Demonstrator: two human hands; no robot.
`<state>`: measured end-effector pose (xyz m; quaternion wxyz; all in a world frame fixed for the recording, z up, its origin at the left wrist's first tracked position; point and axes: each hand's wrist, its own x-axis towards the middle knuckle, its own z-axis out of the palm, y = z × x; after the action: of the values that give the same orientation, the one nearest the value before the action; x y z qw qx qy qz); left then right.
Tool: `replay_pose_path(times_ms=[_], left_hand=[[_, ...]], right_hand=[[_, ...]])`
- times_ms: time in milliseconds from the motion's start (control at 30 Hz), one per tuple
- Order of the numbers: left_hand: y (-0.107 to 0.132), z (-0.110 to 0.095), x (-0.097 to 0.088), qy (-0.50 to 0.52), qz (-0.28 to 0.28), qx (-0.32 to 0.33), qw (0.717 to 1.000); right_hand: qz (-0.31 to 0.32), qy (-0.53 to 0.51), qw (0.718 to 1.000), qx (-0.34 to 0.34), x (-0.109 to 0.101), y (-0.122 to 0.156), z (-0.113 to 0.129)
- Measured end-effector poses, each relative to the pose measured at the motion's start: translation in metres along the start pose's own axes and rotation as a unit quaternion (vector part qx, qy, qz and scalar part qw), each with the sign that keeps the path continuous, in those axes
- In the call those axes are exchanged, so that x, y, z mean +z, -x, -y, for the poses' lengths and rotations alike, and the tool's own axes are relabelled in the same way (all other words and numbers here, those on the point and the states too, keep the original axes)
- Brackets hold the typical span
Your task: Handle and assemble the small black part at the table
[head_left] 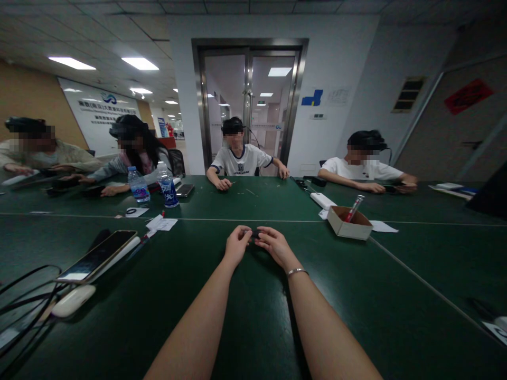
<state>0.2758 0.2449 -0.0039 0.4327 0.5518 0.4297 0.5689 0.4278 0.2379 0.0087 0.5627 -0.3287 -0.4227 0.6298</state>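
Over the middle of the green table [253,306], my two hands meet around a small black object [255,234]. It is too small and too covered by fingers for me to tell its kind. My left hand [237,245] pinches its left end between thumb and fingers. From the other side, my right hand [275,245] grips the right end, with a bracelet [297,272] on that wrist. Both hands are closed on the same object.
At left lie a phone [99,257], a white rounded case [74,300] and black cables [24,301]. Farther off stand two bottles, one a blue-labelled bottle [168,184]. A small open box [349,222] holding a pen-like item is at right. Several people sit across the table.
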Motion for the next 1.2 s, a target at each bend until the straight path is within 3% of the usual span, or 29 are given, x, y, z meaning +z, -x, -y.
replay_pose_path(times_ms=[400, 600, 867, 1200], left_hand=[[-0.0011, -0.0006, -0.0013, 0.014, -0.014, -0.011, 1.000], [-0.0016, 0.0001, -0.0076, 0.000, -0.039, 0.024, 0.999], [0.0004, -0.0053, -0.0092, 0.008, -0.019, 0.038, 0.999], [-0.0008, -0.0019, -0.0095, -0.023, -0.040, 0.028, 0.999]], right_hand=[[-0.025, -0.015, 0.999, -0.014, -0.0008, -0.0017, 0.0001], [-0.036, -0.020, 0.999, -0.006, -0.0015, -0.0023, -0.0006], [-0.027, 0.003, 1.000, -0.002, -0.0020, -0.0018, -0.0004], [-0.018, 0.014, 1.000, 0.007, -0.0015, -0.0023, -0.0006]])
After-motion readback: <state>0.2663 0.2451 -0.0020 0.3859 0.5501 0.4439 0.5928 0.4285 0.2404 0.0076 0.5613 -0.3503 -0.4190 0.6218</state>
